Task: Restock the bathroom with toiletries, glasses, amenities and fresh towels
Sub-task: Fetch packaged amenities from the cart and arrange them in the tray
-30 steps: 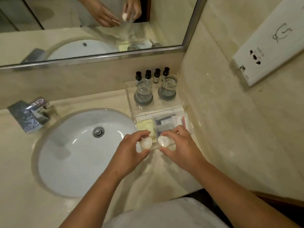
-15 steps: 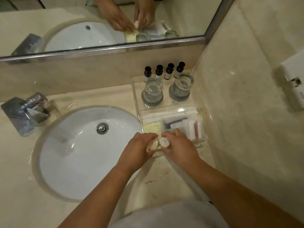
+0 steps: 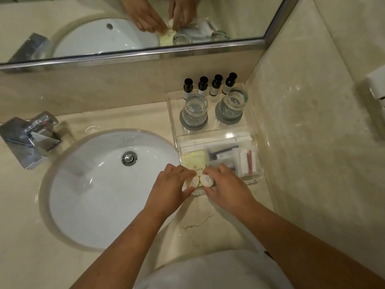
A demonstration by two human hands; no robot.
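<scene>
My left hand (image 3: 169,182) pinches a small round white soap (image 3: 192,182) between thumb and fingers. My right hand (image 3: 227,185) pinches a second round soap (image 3: 208,180) beside it. Both soaps sit side by side at the front edge of a clear acrylic tray (image 3: 255,142), over a yellow sachet (image 3: 194,159). The tray's front part also holds packets with a razor and toothbrushes (image 3: 233,157). At its back stand two upturned glasses (image 3: 194,111) (image 3: 231,107) on grey coasters and several dark-capped small bottles (image 3: 203,85).
A white oval basin (image 3: 100,188) with a chrome drain sits left of the tray, a chrome tap (image 3: 29,138) at its left. A mirror (image 3: 125,28) spans the back wall. A beige tiled wall (image 3: 312,142) closes the right side, with a white fixture (image 3: 377,86) on it.
Both hands brought the two round soaps together and lowered them toward the tray's front edge. The view shifted a little to the left and nearer.
</scene>
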